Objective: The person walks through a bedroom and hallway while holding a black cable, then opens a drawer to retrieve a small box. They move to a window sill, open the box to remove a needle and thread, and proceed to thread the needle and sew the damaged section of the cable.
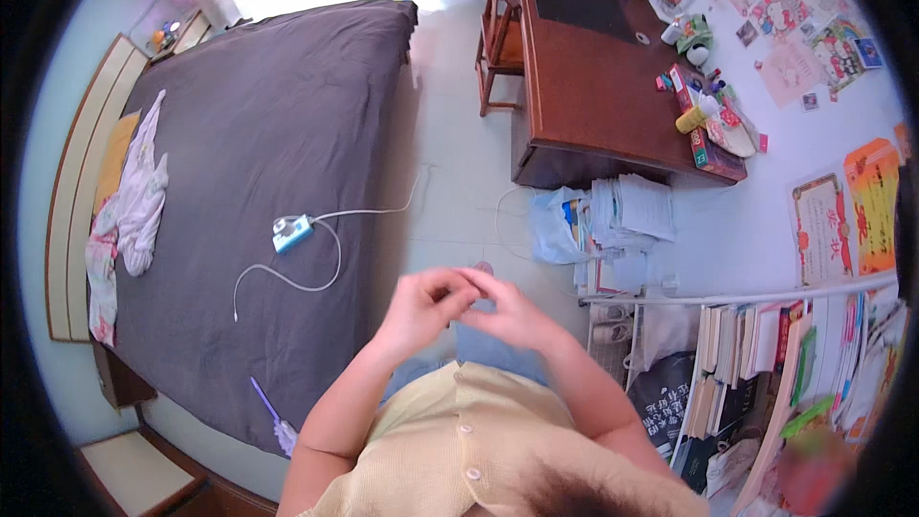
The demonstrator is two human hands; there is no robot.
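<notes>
My left hand [426, 308] and my right hand [514, 314] meet in front of my waist, above the floor. The left fingers are curled in toward the thumb. The right fingers are bent and pressed together, with their tips touching the left hand. Whatever lies between the fingers, if anything, is hidden. To the left of my hands, a blue-and-white power adapter [293, 234] with a white cable [330, 273] lies on the dark grey bed cover [258, 115]. A purple stick-like item [273, 412] rests by the bed's near edge.
A brown desk [593, 86] stands at the far right with a wooden chair [500, 38]. Stacked papers [632, 209] and a light blue plastic bag [557, 227] sit beside it. A bookshelf [747, 345] is close on my right. Crumpled clothes [142, 201] lie along the headboard.
</notes>
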